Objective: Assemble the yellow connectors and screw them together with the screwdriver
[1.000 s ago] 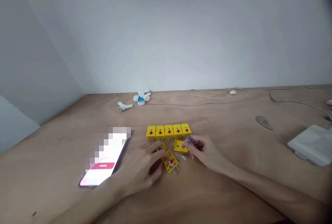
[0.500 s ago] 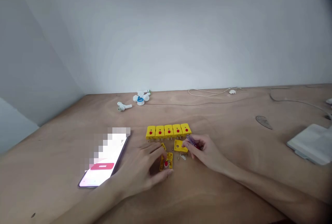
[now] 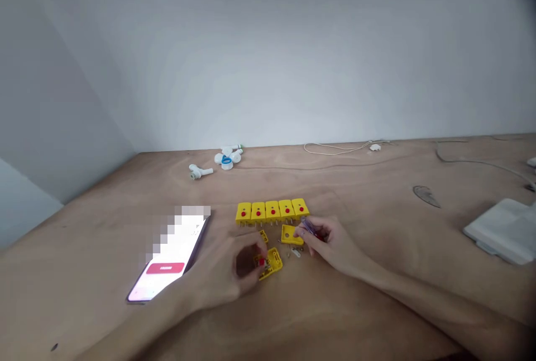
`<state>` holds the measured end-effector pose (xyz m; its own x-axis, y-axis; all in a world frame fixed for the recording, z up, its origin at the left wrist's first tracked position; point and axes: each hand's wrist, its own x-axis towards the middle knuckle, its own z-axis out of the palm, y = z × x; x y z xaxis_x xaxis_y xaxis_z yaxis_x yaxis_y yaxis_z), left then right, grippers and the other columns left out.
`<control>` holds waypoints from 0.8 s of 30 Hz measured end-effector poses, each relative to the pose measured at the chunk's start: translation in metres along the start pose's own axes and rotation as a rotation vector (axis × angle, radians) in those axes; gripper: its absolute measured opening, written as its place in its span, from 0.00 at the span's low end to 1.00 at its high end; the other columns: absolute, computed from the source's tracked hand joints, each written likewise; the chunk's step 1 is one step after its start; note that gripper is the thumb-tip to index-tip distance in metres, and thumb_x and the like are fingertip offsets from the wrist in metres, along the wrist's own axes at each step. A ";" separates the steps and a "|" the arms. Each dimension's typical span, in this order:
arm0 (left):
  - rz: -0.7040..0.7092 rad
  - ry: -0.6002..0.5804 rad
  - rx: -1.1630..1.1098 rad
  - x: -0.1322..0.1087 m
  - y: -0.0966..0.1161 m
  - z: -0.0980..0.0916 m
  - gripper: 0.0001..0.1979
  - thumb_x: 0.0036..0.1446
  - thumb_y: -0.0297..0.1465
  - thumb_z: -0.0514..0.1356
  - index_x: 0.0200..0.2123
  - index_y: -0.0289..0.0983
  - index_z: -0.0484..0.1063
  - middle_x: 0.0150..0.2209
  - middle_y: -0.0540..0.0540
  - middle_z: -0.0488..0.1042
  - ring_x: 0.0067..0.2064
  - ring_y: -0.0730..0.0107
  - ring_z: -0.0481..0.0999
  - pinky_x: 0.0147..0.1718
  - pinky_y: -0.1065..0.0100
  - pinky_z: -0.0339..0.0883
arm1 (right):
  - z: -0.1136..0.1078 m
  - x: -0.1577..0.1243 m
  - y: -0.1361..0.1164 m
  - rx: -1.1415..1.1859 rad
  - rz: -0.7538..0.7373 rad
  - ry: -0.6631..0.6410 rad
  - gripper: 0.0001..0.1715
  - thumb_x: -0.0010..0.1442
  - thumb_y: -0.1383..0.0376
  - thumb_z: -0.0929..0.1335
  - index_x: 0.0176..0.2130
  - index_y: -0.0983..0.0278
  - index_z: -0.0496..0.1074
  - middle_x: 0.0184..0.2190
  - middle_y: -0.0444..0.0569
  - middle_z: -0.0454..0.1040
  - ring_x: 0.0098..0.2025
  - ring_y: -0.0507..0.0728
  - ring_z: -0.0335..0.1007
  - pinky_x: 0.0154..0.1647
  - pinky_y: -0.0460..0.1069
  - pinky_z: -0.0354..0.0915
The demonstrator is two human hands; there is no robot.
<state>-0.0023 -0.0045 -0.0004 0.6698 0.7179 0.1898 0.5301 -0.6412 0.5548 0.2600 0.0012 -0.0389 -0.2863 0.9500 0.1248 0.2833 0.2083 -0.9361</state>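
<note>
My left hand (image 3: 234,263) curls its thumb and fingers around the left end of an open yellow housing (image 3: 274,261), which has a red button (image 3: 262,262) inside it. In my right hand (image 3: 329,241) is a screwdriver (image 3: 310,229) with a translucent purple-red handle, its working end not clearly visible. The right fingertips are beside a yellow cover (image 3: 288,234) with a round hole. Small metal parts and a pale strip (image 3: 296,253) lie just below the cover. A small yellow piece (image 3: 263,236) sits near my left fingers.
Several yellow boxes with red buttons (image 3: 272,211) stand in a row behind my hands. A lit phone (image 3: 165,268) lies to the left. White pipe fittings (image 3: 226,159) and a thin cord (image 3: 335,152) are at the back; a white case (image 3: 502,231) is at the right.
The open housing has turned and tilted under my left hand, with its free end now toward the right. The left fingers have shifted slightly left. My right hand has hardly moved.
</note>
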 end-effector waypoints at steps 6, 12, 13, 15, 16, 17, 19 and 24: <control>-0.014 0.004 0.049 -0.001 -0.004 -0.007 0.04 0.59 0.32 0.60 0.38 0.40 0.71 0.41 0.45 0.77 0.41 0.59 0.75 0.40 0.61 0.69 | 0.000 -0.001 -0.003 0.020 0.003 0.010 0.23 0.67 0.49 0.68 0.31 0.65 0.73 0.19 0.41 0.65 0.22 0.51 0.61 0.23 0.46 0.58; 0.022 -0.055 0.214 0.001 -0.007 -0.008 0.13 0.55 0.41 0.67 0.36 0.40 0.72 0.37 0.45 0.77 0.39 0.56 0.75 0.37 0.61 0.65 | -0.001 -0.001 -0.001 0.022 0.002 0.008 0.24 0.67 0.48 0.68 0.31 0.65 0.73 0.20 0.41 0.66 0.22 0.51 0.62 0.23 0.46 0.58; 0.023 -0.065 0.212 0.001 -0.008 -0.007 0.12 0.56 0.40 0.67 0.36 0.40 0.72 0.37 0.45 0.76 0.39 0.56 0.75 0.37 0.62 0.65 | -0.001 -0.001 -0.001 0.016 0.004 0.008 0.24 0.66 0.48 0.68 0.30 0.64 0.72 0.20 0.41 0.66 0.22 0.51 0.62 0.23 0.46 0.58; 0.026 -0.077 0.198 0.000 -0.010 -0.005 0.10 0.57 0.39 0.66 0.36 0.39 0.73 0.37 0.46 0.76 0.40 0.57 0.75 0.38 0.62 0.66 | -0.001 -0.001 0.000 0.007 0.004 0.010 0.25 0.66 0.48 0.68 0.29 0.64 0.71 0.19 0.41 0.65 0.22 0.51 0.61 0.23 0.46 0.57; 0.030 -0.081 0.189 0.000 -0.011 -0.004 0.09 0.58 0.38 0.66 0.37 0.40 0.73 0.38 0.46 0.76 0.40 0.57 0.75 0.39 0.62 0.66 | -0.001 -0.001 0.000 0.004 0.000 0.007 0.25 0.66 0.48 0.68 0.28 0.64 0.70 0.19 0.41 0.65 0.22 0.51 0.61 0.23 0.46 0.57; 0.037 -0.083 0.179 0.000 -0.012 -0.003 0.09 0.59 0.38 0.65 0.37 0.40 0.74 0.38 0.46 0.76 0.41 0.57 0.75 0.39 0.62 0.67 | -0.001 -0.001 -0.001 0.002 -0.005 0.006 0.24 0.67 0.49 0.68 0.28 0.64 0.69 0.19 0.41 0.65 0.22 0.50 0.61 0.23 0.46 0.56; 0.061 -0.080 0.160 -0.001 -0.014 -0.003 0.08 0.61 0.38 0.65 0.40 0.41 0.75 0.39 0.45 0.77 0.42 0.57 0.76 0.41 0.61 0.68 | -0.001 -0.001 -0.001 -0.004 -0.010 0.001 0.24 0.67 0.50 0.68 0.27 0.63 0.67 0.19 0.41 0.65 0.22 0.50 0.60 0.22 0.46 0.55; 0.115 -0.045 0.151 0.000 -0.017 -0.003 0.09 0.63 0.37 0.64 0.45 0.42 0.77 0.42 0.45 0.79 0.44 0.57 0.77 0.45 0.60 0.69 | 0.000 -0.001 -0.001 -0.019 -0.004 0.008 0.25 0.67 0.50 0.68 0.25 0.63 0.65 0.19 0.41 0.65 0.22 0.50 0.59 0.23 0.46 0.54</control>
<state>-0.0127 0.0071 -0.0073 0.7515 0.6265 0.2066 0.5180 -0.7544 0.4033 0.2600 0.0004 -0.0376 -0.2801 0.9510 0.1308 0.2999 0.2161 -0.9292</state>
